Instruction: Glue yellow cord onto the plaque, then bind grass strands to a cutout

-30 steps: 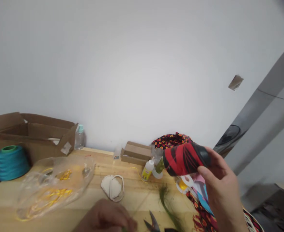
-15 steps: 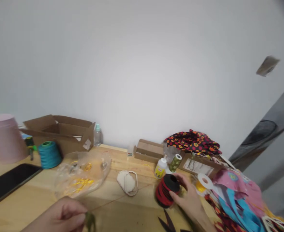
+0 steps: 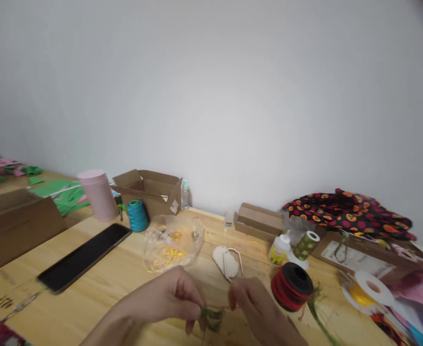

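Note:
My left hand [image 3: 164, 298] and my right hand [image 3: 249, 307] are close together above the wooden table [image 3: 89, 307], low in the view. A small tuft of green fibre [image 3: 211, 318] is pinched in my left fingertips. My right fingertips are bunched just beside it, and I cannot tell whether they hold a strand. To the right of my right hand stands a red spool with a black top [image 3: 292, 287]. Loose green fibres [image 3: 317, 312] trail past it.
Behind my hands lie a clear plastic bag with gold bits [image 3: 171, 242] and a cream cut-out [image 3: 228, 262]. A black tablet [image 3: 83, 257], teal thread cone [image 3: 137, 216], glue bottle [image 3: 279, 250], olive spool [image 3: 305, 245], yellow spool [image 3: 365, 294], cardboard boxes [image 3: 144, 192] and patterned cloth [image 3: 348, 214] surround them.
My right hand has let go of the red spool, which now stands on the table. That hand has moved left to my left hand. The view has swung left, showing more of the table.

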Motion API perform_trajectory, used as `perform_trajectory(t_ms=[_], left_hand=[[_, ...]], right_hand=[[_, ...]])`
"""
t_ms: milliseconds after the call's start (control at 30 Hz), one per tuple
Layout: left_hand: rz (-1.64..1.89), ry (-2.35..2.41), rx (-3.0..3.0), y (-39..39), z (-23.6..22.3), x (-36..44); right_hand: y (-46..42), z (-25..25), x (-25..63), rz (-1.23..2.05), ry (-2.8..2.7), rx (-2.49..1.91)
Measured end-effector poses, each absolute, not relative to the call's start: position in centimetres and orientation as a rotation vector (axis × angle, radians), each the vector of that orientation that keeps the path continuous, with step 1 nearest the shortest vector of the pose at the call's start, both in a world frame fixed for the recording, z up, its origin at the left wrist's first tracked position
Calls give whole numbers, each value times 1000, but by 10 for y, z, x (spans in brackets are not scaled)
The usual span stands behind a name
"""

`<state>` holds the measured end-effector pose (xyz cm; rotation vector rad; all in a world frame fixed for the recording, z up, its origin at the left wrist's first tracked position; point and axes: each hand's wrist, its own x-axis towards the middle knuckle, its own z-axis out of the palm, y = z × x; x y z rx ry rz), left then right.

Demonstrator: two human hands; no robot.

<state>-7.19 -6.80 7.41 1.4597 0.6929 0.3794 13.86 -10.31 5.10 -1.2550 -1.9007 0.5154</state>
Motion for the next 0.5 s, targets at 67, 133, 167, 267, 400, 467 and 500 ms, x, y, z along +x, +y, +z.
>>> perform_trajectory(t_ms=[67, 133, 167, 267, 400, 467, 500], left_hand=[[390, 678, 1461, -72, 71, -79], [404, 689, 1492, -75, 67, -85], [403, 692, 1513, -75, 66, -87], [386, 678, 1562, -75, 66, -87], [385, 680, 1660, -76, 70, -86], [388, 692, 1654, -79, 67, -86], [387, 709, 1626, -81, 64, -85]], right_hand=[[-97, 48, 148, 630, -1918, -1299], [-94, 47, 160, 660, -1935, -1336], [-93, 45, 164, 631, -1957, -1351], [-92, 38, 172, 444, -2026, -1437], [-90, 32, 183, 72, -2122, -1507], [-89, 33, 186, -120, -2127, -1445], [-90, 34, 186, -183, -2104, -1391]])
